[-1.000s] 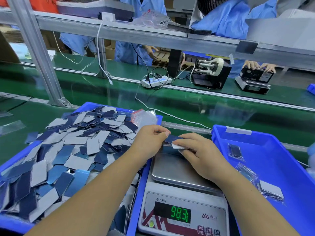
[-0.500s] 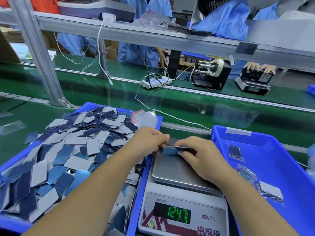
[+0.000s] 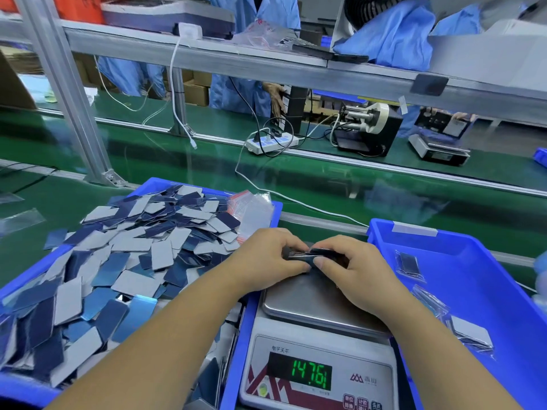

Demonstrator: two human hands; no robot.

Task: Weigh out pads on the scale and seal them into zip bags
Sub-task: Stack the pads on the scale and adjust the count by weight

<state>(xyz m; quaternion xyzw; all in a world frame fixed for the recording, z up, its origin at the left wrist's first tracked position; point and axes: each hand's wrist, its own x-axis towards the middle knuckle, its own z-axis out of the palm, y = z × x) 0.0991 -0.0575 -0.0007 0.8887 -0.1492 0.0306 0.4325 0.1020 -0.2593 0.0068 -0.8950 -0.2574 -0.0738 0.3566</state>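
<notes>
Steel-topped scale (image 3: 318, 309) at centre, readout 147.61. Above its far edge, left hand (image 3: 266, 258) and right hand (image 3: 352, 270) together, both pinching one small stack of pads (image 3: 310, 254). Left of scale, blue bin (image 3: 257, 315) heaped with loose pads (image 3: 133, 255), zip bags (image 3: 254, 211) at its far corner. Right of scale, blue tray (image 3: 488, 267) with filled bags (image 3: 410, 264)

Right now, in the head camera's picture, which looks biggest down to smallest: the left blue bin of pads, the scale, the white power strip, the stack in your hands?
1. Left blue bin, largest.
2. Scale.
3 and 4. White power strip and stack of pads look alike; the strip lies farther off, so unsure.
</notes>
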